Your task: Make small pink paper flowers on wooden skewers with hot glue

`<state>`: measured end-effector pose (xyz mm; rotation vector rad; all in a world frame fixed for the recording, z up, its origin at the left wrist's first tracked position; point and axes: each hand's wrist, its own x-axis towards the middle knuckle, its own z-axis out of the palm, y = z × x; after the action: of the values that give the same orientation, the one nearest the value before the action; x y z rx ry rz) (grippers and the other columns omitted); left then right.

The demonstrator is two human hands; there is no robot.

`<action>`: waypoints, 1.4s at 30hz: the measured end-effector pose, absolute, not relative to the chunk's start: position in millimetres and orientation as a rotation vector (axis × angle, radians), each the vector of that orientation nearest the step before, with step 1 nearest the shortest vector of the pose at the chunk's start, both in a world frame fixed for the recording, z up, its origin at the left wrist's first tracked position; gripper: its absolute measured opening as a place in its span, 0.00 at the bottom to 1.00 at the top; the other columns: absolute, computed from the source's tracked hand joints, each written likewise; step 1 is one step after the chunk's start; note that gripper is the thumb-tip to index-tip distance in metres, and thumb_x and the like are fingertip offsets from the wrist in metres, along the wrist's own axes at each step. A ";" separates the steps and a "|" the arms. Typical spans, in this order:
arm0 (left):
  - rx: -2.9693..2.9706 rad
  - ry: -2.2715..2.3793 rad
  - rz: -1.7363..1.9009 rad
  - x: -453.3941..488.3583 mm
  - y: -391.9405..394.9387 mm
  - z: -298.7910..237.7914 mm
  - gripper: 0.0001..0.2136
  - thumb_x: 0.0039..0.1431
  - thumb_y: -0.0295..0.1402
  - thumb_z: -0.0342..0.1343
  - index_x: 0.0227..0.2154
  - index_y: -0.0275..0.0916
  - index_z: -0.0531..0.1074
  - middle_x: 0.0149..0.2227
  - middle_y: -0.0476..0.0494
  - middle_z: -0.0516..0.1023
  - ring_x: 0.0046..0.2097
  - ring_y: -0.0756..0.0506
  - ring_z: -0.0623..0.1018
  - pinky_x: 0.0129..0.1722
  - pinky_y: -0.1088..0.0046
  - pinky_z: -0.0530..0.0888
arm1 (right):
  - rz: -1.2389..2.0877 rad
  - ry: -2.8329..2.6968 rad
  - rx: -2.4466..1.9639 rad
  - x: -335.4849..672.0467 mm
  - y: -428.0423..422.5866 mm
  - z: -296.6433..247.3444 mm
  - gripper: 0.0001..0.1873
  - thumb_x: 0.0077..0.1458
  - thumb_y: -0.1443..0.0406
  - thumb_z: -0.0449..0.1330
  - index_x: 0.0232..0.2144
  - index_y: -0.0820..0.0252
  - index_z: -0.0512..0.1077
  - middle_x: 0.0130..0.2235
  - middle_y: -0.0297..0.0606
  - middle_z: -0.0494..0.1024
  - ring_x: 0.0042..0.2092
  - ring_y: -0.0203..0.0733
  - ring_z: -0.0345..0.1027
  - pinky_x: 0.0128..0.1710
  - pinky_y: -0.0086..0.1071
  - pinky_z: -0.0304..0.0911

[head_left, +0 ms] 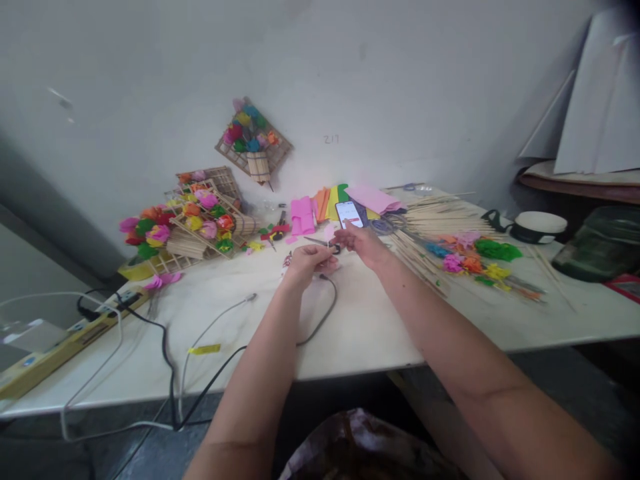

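My left hand (pixel 311 259) is closed in a pinch over the middle of the table. A small pale pink paper petal (pixel 329 232) on a thin stem rises from its fingertips. Just to the right, my right hand (pixel 364 244) has its fingers loosely curled and apart, with nothing visible in them. Its raised finger overlaps the lower edge of a lit phone (pixel 349 213), but I cannot tell whether it touches the screen. Scissors (pixel 316 241) lie behind my fingers, partly hidden by them. Below my left hand runs a dark cable (pixel 334 293).
Paper-flower baskets (pixel 200 223) crowd the left, and another (pixel 250 143) hangs on the wall. Folded crepe paper (pixel 303 215) lies at the back. Bamboo sticks (pixel 440 217) and finished flowers (pixel 470 260) spread rightward. A power strip (pixel 75 340) with cables edges the left; a green jar (pixel 597 243) stands right.
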<state>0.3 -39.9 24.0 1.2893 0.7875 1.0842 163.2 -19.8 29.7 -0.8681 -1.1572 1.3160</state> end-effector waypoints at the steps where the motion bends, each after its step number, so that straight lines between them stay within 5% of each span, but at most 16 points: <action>1: 1.300 0.812 1.104 1.4 -40.4 24.4 0.17 0.37 0.40 0.66 0.25 0.30 0.72 0.23 0.43 0.76 0.22 0.51 0.74 0.23 0.75 0.71 | 1.330 -1.160 -0.852 162.3 -20.5 30.0 0.23 0.42 0.47 0.60 0.24 0.61 0.75 0.28 0.41 0.78 0.24 0.33 0.63 0.22 0.29 0.49; 12: 1.439 0.980 1.108 14.0 -41.2 19.6 0.16 0.38 0.42 0.64 0.23 0.32 0.72 0.20 0.45 0.75 0.19 0.52 0.71 0.20 0.76 0.69 | 1.208 -1.222 -0.952 153.9 -26.0 31.2 0.15 0.34 0.55 0.67 0.19 0.61 0.71 0.26 0.37 0.76 0.23 0.31 0.57 0.21 0.29 0.42; 20: 1.483 0.991 1.092 17.8 -43.9 18.0 0.13 0.40 0.39 0.63 0.22 0.32 0.72 0.19 0.45 0.75 0.19 0.52 0.71 0.19 0.78 0.66 | 1.114 -1.206 -1.033 151.5 -27.5 32.0 0.18 0.30 0.54 0.68 0.15 0.58 0.66 0.22 0.35 0.73 0.25 0.34 0.60 0.25 0.31 0.49; 30: 1.426 0.914 1.115 15.4 -44.5 12.9 0.15 0.39 0.41 0.63 0.23 0.32 0.72 0.21 0.45 0.75 0.19 0.52 0.71 0.20 0.77 0.66 | 1.108 -1.217 -1.022 149.3 -28.2 32.0 0.17 0.30 0.53 0.67 0.17 0.59 0.70 0.23 0.35 0.75 0.22 0.32 0.55 0.21 0.30 0.47; 42: 1.420 0.928 1.083 11.6 -44.2 10.1 0.17 0.37 0.42 0.64 0.24 0.32 0.73 0.21 0.45 0.75 0.20 0.53 0.70 0.21 0.76 0.67 | 1.184 -1.190 -0.992 148.4 -28.9 28.2 0.14 0.29 0.59 0.68 0.18 0.59 0.70 0.22 0.35 0.75 0.23 0.33 0.60 0.22 0.30 0.47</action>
<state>11.6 -44.2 10.1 1.4197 0.9279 1.0829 148.4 -28.9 28.2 -0.9915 -1.1903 1.1842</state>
